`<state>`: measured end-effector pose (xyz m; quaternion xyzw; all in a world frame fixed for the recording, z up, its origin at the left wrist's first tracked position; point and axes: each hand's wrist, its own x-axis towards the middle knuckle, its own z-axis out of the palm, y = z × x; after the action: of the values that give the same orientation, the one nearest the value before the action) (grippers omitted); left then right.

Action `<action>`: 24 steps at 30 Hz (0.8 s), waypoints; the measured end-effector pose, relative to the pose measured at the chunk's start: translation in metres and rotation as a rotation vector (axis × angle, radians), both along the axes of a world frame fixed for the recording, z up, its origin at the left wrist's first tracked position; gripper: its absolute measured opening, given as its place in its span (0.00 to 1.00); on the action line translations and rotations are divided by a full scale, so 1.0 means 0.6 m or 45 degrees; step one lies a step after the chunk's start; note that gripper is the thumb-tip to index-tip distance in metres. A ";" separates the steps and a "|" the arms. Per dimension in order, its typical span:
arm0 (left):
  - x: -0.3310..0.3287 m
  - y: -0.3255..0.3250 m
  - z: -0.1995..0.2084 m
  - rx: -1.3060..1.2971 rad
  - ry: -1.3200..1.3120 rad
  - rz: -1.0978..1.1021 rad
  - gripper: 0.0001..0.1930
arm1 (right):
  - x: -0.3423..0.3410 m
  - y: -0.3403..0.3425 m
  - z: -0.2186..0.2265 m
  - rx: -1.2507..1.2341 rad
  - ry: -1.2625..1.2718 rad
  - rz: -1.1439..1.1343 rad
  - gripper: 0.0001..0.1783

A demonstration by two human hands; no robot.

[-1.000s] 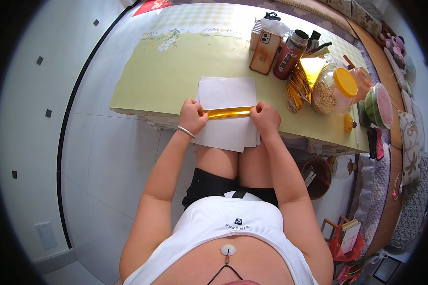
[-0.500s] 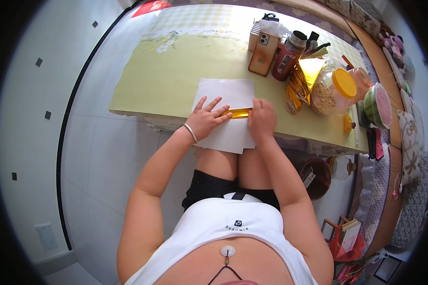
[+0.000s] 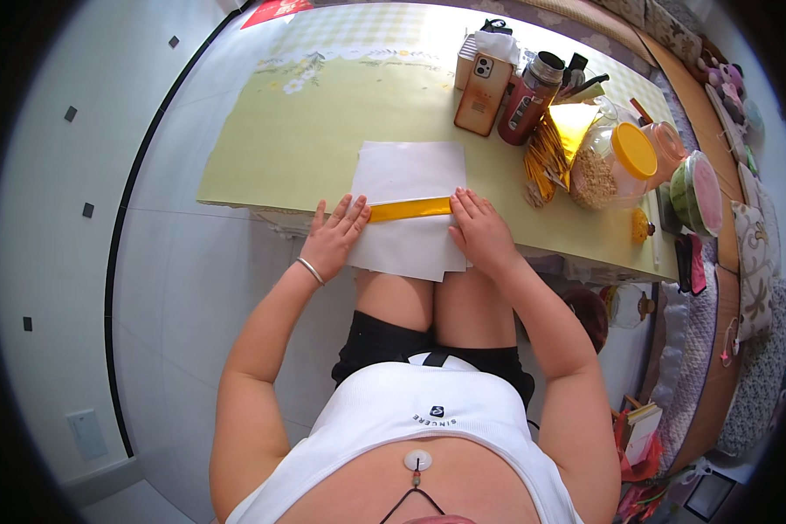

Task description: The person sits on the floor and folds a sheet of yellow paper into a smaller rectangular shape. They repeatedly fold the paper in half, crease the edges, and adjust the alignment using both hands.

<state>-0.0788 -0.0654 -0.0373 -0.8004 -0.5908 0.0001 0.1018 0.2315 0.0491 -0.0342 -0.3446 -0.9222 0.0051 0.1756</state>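
Observation:
A shiny gold strip (image 3: 410, 209) lies crosswise on white paper sheets (image 3: 412, 168), which overhang the table's near edge above my thighs. My left hand (image 3: 332, 240) rests with its fingers stretched out over the strip's left end and the paper's left border. At the opposite end, my right hand (image 3: 483, 234) lies flat, fingertips on the strip and the paper's right border. Neither hand grasps anything. Both ends of the strip are partly hidden under the fingers.
At the table's (image 3: 279, 157) right side stand a phone (image 3: 483, 96), a dark red flask (image 3: 526, 105), a bundle of folded gold paper (image 3: 546, 162), a yellow-lidded jar (image 3: 596, 175) and a watermelon-patterned container (image 3: 694, 194). A bin (image 3: 589, 316) sits below the table.
My left hand has slid left and nearer to me, from the strip's middle to its left end. My right hand has gone from curled to flat. More of the gold strip shows.

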 end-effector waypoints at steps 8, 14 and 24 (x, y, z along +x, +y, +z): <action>0.081 0.068 0.093 0.012 -0.285 0.097 0.14 | -0.022 0.024 0.016 0.107 -0.051 0.060 0.18; 0.171 0.109 0.109 -0.062 -0.416 -0.027 0.07 | -0.024 0.038 0.013 0.248 -0.061 0.119 0.11; 0.151 0.119 0.076 0.304 -0.964 -0.189 0.08 | 0.011 0.023 0.069 -0.075 0.476 0.058 0.27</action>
<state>0.0119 0.0061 0.0085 -0.7669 -0.5231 -0.3705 -0.0311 0.2381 0.0627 0.0069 -0.3216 -0.8805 0.1000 0.3337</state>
